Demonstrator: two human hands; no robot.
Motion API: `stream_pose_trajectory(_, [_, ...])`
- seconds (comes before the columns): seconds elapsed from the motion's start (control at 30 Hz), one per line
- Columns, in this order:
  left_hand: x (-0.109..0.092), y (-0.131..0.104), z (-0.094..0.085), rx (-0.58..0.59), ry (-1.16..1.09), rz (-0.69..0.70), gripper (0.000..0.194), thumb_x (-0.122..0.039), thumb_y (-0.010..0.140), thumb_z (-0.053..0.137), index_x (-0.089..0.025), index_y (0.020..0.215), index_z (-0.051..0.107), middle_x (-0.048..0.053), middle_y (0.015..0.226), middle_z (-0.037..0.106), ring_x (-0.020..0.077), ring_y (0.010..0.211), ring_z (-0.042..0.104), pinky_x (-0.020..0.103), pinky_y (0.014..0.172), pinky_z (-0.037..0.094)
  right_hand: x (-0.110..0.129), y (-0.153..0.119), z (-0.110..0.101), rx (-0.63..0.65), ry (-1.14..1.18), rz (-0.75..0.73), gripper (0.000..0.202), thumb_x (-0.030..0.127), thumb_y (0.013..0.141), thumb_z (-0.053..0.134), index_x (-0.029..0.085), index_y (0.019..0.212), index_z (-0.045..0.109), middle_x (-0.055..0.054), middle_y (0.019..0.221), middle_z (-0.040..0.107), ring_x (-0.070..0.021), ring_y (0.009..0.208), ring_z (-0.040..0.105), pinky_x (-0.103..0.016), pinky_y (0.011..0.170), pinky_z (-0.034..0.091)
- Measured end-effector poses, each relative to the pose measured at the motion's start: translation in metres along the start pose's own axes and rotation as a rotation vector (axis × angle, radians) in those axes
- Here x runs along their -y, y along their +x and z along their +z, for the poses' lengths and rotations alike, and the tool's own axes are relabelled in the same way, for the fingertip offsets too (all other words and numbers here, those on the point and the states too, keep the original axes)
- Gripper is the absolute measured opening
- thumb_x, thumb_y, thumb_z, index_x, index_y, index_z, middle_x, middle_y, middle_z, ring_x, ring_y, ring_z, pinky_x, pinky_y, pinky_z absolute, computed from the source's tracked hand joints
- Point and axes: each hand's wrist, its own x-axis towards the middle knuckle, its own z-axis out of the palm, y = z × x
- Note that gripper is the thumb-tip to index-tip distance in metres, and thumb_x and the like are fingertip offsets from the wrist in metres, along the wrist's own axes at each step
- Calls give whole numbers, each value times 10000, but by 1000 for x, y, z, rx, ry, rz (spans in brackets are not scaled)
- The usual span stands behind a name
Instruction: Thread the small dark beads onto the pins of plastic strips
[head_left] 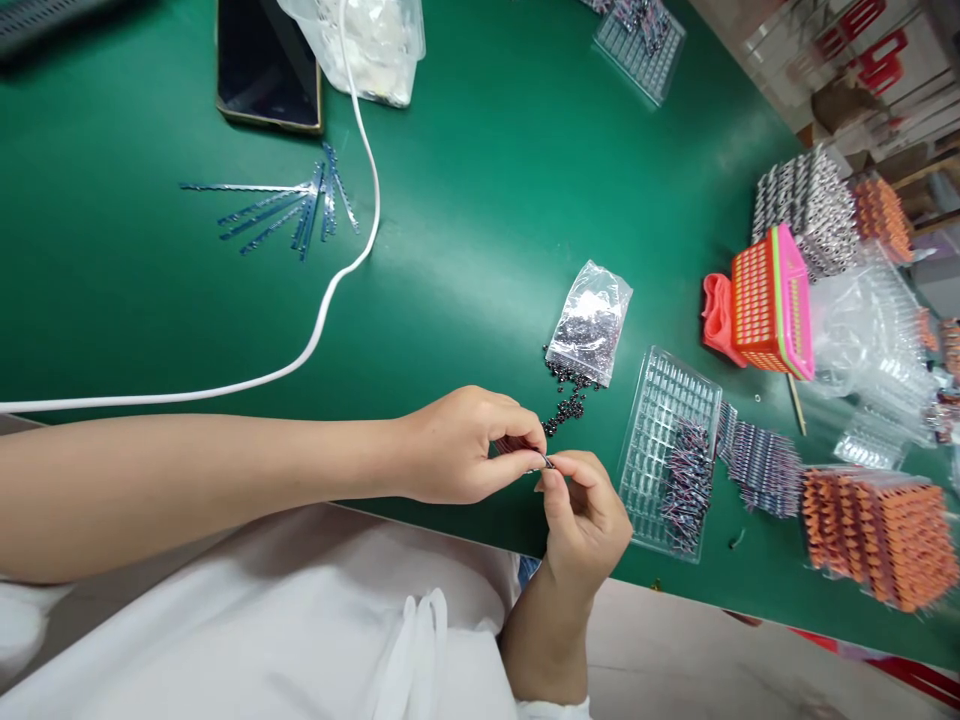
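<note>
My left hand [471, 446] reaches in from the left, its thumb and fingers pinched together. My right hand [586, 518] meets it fingertip to fingertip, also in a pinch. Between them shows a small dark, thin piece [548, 462], mostly covered by the fingers and too small to name. Just beyond the hands, small round black beads [566, 409] lie spilled at the mouth of a clear plastic bag [590, 325] of similar beads. To the right is a clear ribbed plastic tray [646, 450] holding a heap of thin dark, pinkish pieces [688, 487].
A white cable [324, 318] curves across the green table [465, 250]. Blue strips [304, 205], a phone [270, 65] and a bag of white items [379, 50] lie at upper left. Orange-and-pink baskets [772, 300] and stacked orange pieces [877, 535] stand on the right.
</note>
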Motion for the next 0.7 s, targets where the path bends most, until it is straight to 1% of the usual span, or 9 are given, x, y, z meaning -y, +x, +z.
stream_pose_trajectory(0.1, [-1, 0, 1, -7, -6, -9, 152, -141, 865, 601, -96, 806, 733, 42, 684, 704, 106, 624, 604, 188, 594, 453, 0, 0, -1, 1, 6, 14, 186, 98, 857, 660, 237, 965, 718, -12, 844, 663, -148, 733, 625, -289, 621, 496])
stream_pose_trajectory(0.2, [-2, 0, 1, -5, -38, -51, 164, -163, 867, 594, -104, 796, 730, 40, 687, 707, 105, 619, 605, 187, 589, 456, 0, -1, -1, -4, 26, 33, 161, 107, 859, 666, 234, 944, 718, -9, 830, 660, -140, 713, 617, -279, 604, 487])
stream_pose_trajectory(0.3, [-4, 0, 1, 22, -107, -143, 163, -187, 859, 593, -118, 795, 727, 33, 704, 720, 106, 629, 621, 185, 600, 467, 0, 0, -1, -1, 86, 69, 149, 117, 863, 669, 236, 936, 721, -2, 802, 652, -128, 677, 608, -262, 574, 478])
stream_pose_trajectory(0.47, [-6, 0, 0, 104, -228, -351, 166, -257, 850, 600, -146, 818, 720, 18, 734, 742, 123, 656, 645, 192, 588, 474, 0, 1, -3, 44, 202, 141, 147, 143, 871, 670, 247, 954, 733, 6, 804, 653, -98, 588, 590, -233, 501, 468])
stream_pose_trajectory(0.53, [-6, 1, 0, 123, -252, -391, 166, -269, 842, 604, -149, 826, 717, 18, 740, 744, 133, 666, 649, 199, 581, 472, -1, 2, -4, 53, 203, 168, 122, 164, 867, 679, 240, 941, 738, 2, 804, 657, -100, 579, 594, -234, 492, 474])
stream_pose_trajectory(0.7, [-8, 1, -2, 145, -290, -431, 165, -264, 836, 594, -144, 832, 707, 25, 739, 738, 143, 675, 642, 216, 595, 472, -2, 1, -5, 44, 198, 195, 74, 197, 850, 703, 227, 904, 744, -2, 786, 658, -110, 578, 596, -242, 488, 481])
